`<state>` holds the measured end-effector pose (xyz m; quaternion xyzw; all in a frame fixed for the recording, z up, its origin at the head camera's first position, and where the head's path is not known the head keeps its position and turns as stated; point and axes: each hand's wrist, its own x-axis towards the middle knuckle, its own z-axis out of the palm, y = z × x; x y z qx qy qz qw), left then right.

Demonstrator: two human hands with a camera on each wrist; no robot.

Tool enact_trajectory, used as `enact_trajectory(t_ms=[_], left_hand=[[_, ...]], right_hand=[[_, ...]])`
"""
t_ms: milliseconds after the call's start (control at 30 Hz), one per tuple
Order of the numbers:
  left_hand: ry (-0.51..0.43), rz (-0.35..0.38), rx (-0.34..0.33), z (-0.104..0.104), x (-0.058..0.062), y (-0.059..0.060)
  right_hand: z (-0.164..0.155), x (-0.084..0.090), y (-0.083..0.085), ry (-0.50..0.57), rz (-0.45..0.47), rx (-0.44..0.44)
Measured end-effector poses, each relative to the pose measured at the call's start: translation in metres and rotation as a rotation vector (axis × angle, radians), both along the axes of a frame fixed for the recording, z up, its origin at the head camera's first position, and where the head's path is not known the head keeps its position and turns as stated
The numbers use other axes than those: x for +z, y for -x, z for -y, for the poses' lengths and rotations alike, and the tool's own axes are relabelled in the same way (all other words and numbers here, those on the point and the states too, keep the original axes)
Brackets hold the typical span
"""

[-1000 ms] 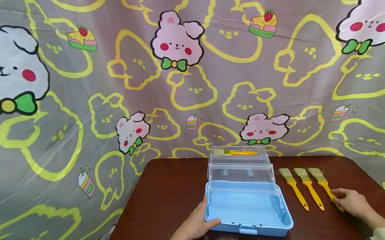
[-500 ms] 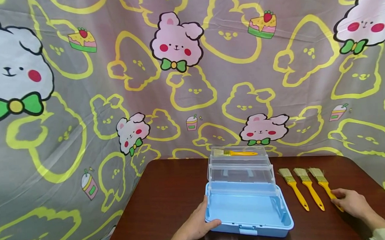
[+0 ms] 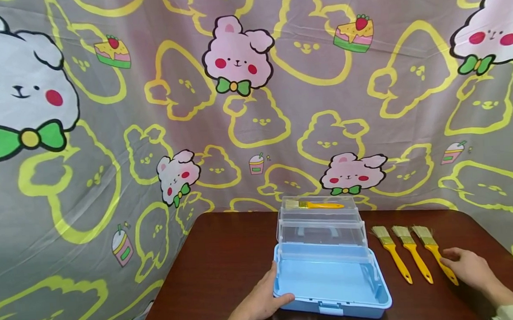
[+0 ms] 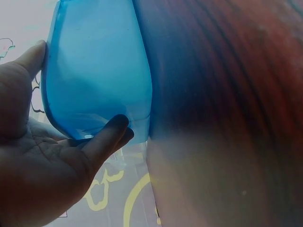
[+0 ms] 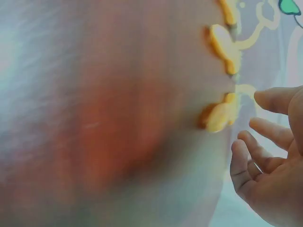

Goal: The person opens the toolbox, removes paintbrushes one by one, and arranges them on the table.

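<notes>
An open blue box [image 3: 330, 276] sits on the brown table [image 3: 226, 261], its clear tiered trays [image 3: 320, 231] folded up behind it. One yellow-handled brush [image 3: 318, 204] lies in the top tray. My left hand [image 3: 262, 303] holds the box's front left corner, thumb on the rim; the left wrist view shows the thumb and fingers of this hand [image 4: 42, 156] against the blue wall [image 4: 94, 66]. Right of the box lie three brushes. My right hand [image 3: 456, 261] hovers at the handle of the rightmost brush [image 3: 432, 248], fingers spread [image 5: 270, 175] beside the handle end [image 5: 218, 116].
The other two brushes [image 3: 394, 256] [image 3: 413, 256] lie parallel between the box and my right hand. A cartoon-printed cloth [image 3: 254, 107] hangs behind the table. The table's left edge [image 3: 171, 278] drops away near the box.
The view has shifted slightly. My right hand has eased a little off the rightmost brush's handle. The left hand and the box have not moved.
</notes>
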<state>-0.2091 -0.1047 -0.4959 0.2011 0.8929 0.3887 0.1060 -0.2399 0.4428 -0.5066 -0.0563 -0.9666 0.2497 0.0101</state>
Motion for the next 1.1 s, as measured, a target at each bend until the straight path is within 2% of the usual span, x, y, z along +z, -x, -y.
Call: enact_trajectory(t_ms=[267, 500, 667, 833, 1100], left_hand=[[-0.008, 0.024, 0.008, -0.001, 0.001, 0.000], [-0.001, 0.022, 0.008, -0.001, 0.000, 0.000], [0.003, 0.022, 0.004, 0.000, 0.000, 0.001], [0.009, 0.021, -0.005, 0.001, -0.001, 0.002], [0.009, 0.033, 0.002, -0.001, 0.001, 0.001]], right_hand=[[0.020, 0.030, 0.009, 0.001, -0.145, 0.013], [0.048, 0.056, 0.011, 0.037, -0.227, 0.072], [0.070, 0.069, 0.015, 0.079, -0.266, 0.092], [0.085, 0.078, 0.024, 0.073, -0.295, 0.113], [0.108, 0.091, 0.041, 0.072, -0.309, 0.196]])
